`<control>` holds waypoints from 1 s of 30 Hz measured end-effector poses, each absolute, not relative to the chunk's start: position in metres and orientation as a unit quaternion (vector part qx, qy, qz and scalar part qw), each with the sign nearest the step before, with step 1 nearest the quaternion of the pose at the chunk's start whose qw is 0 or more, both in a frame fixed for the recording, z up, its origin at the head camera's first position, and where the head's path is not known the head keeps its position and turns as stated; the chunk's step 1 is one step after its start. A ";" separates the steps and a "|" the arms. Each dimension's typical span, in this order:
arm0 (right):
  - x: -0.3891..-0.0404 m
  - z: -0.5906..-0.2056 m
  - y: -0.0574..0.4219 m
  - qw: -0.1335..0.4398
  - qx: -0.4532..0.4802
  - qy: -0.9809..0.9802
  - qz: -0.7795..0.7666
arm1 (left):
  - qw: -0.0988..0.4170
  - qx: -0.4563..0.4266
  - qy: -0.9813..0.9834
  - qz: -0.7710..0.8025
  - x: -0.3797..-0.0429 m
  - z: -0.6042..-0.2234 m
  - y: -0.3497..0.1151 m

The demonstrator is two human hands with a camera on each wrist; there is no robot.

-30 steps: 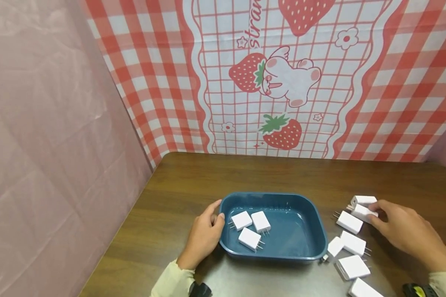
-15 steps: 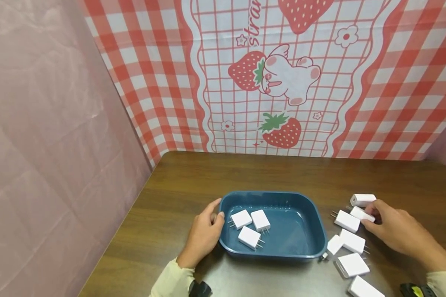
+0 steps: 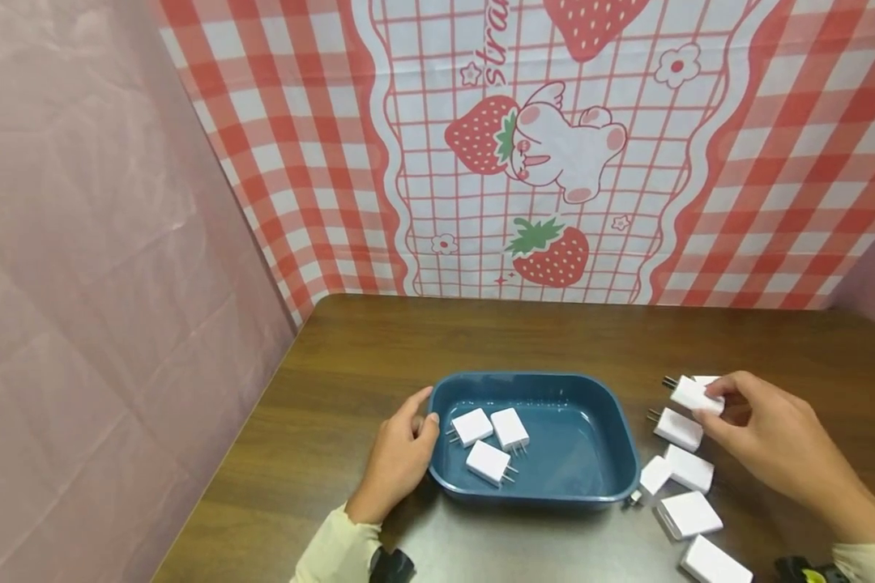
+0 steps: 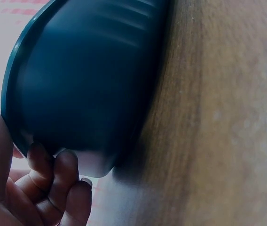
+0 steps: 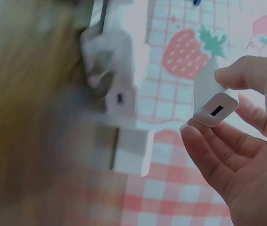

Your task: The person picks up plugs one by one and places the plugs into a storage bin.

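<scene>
My right hand (image 3: 791,433) pinches a white USB charger (image 3: 693,396) between thumb and fingers, its metal prongs pointing left. In the right wrist view, the port end of that charger (image 5: 216,110) faces the camera. It overlaps another white charger behind it in the head view. Beside the dark blue tray (image 3: 532,495), my left hand (image 3: 397,453) grips the left end at the rim; its fingers (image 4: 66,176) curl against the outside wall in the left wrist view. Three white chargers (image 3: 489,462) lie in the tray's left half.
Several more white chargers (image 3: 689,514) lie in a loose column on the wooden table (image 3: 321,389), right of the tray. One charger (image 3: 655,476) sits close to the tray's right wall. A red-checked strawberry cloth (image 3: 554,259) hangs behind the table, and a pink cloth (image 3: 117,283) at left.
My right hand has lifted its charger off the table and moved it slightly left and away from me, now in front of the rear charger. The left hand and tray stay put.
</scene>
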State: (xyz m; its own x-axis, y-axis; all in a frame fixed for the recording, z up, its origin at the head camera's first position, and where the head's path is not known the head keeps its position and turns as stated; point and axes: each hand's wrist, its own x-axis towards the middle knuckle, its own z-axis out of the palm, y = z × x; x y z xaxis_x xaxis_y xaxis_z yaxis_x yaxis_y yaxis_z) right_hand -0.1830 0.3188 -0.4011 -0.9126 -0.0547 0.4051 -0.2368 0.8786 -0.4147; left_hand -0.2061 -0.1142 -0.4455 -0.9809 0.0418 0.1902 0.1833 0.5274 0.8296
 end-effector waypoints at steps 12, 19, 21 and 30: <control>-0.177 -0.386 0.285 0.236 0.122 -0.931 0.250 | 0.073 -0.069 -0.871 -0.481 -0.206 -0.445 -0.115; -0.172 -0.390 0.267 0.256 0.146 -0.912 0.286 | 0.071 -0.067 -0.873 -0.479 -0.206 -0.444 -0.115; -0.171 -0.390 0.261 0.252 0.146 -0.905 0.310 | 0.072 -0.068 -0.873 -0.478 -0.207 -0.444 -0.114; -0.167 -0.388 0.242 0.246 0.162 -0.896 0.332 | 0.072 -0.065 -0.874 -0.477 -0.206 -0.445 -0.115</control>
